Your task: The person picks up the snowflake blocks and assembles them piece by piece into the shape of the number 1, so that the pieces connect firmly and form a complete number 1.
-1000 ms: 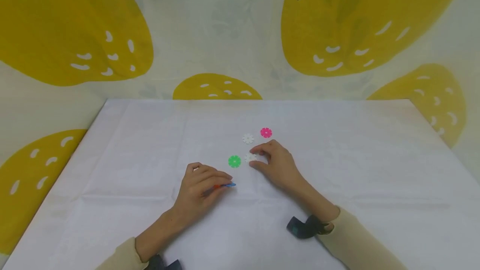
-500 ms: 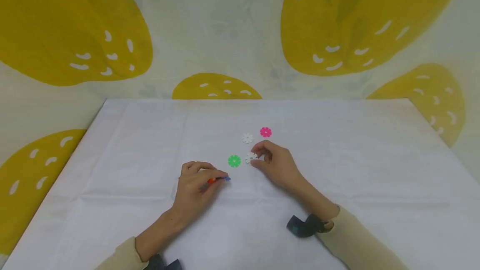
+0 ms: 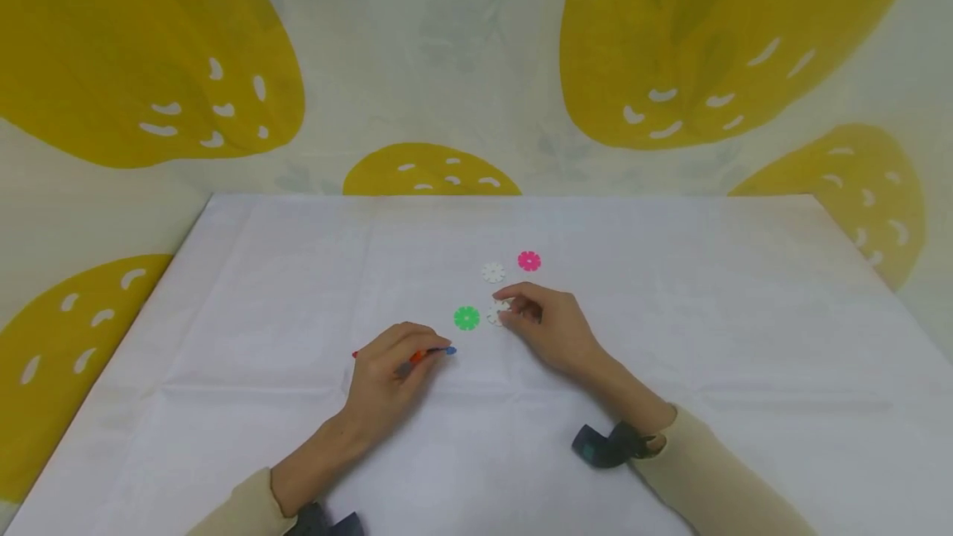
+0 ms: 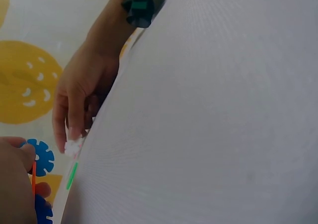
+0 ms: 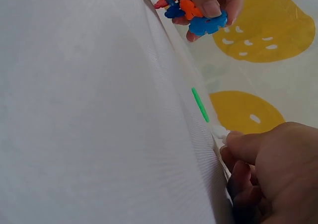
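Observation:
Between its thumb and fingers, my left hand (image 3: 390, 366) pinches a chain of joined notched plastic discs (image 5: 207, 24). Light blue, orange, dark blue and red pieces show in it, and part is hidden behind the fingers. My right hand (image 3: 551, 325) pinches a white notched disc (image 3: 495, 313) at its edge, low over the table. Just left of that disc lies a green notched disc (image 3: 466, 318), flat on the cloth. In the left wrist view, a blue disc (image 4: 41, 158) of the chain stands out past the left fingertips.
A second white disc (image 3: 493, 272) and a pink disc (image 3: 529, 261) lie farther back on the white-covered table (image 3: 670, 313). Behind the table hangs a cloth (image 3: 462, 64) printed with yellow fruit shapes. Dark wrist cameras (image 3: 610, 445) sit on the wrists.
My left hand has drawn slightly back to the left with the chain, and a red piece now shows past its far side. The right hand's fingers have shifted a little on the white disc.

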`<action>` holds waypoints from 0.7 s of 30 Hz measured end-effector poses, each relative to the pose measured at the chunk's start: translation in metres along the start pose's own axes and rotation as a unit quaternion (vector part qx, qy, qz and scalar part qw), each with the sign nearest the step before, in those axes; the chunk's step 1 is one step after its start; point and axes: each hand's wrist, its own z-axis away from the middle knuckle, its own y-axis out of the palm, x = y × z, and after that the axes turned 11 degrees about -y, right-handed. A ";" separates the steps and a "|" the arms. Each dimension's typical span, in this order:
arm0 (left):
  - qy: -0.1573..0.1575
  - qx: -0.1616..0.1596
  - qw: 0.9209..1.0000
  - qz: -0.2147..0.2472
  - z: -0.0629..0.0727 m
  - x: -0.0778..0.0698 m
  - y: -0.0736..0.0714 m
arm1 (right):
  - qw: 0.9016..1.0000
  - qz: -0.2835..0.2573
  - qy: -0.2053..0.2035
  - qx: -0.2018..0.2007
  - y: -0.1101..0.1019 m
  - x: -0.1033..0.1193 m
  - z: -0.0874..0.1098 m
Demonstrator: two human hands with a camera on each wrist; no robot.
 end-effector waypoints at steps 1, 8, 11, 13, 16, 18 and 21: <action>-0.002 0.001 1.000 0.005 0.000 0.000 0.000 | 1.000 -0.004 0.004 -0.001 0.000 0.000 0.000; -0.019 0.012 0.999 0.031 0.001 -0.001 0.000 | 0.998 -0.047 0.033 0.001 -0.002 0.004 -0.001; -0.016 0.012 0.999 0.032 0.001 -0.001 0.000 | 0.995 -0.090 0.047 0.011 -0.003 0.006 -0.001; -0.015 0.011 0.999 0.027 0.002 0.000 0.000 | 0.991 -0.121 0.054 0.017 -0.003 0.007 -0.001; -0.016 0.010 1.000 0.017 0.003 0.000 -0.001 | 0.986 -0.153 0.060 0.021 -0.004 0.009 0.000; -0.015 0.010 1.000 0.016 0.004 0.001 0.000 | 0.984 -0.163 0.063 0.022 -0.005 0.010 0.000; -0.008 0.007 1.000 0.017 0.005 0.002 0.001 | 0.983 -0.168 0.067 0.027 -0.007 0.013 0.000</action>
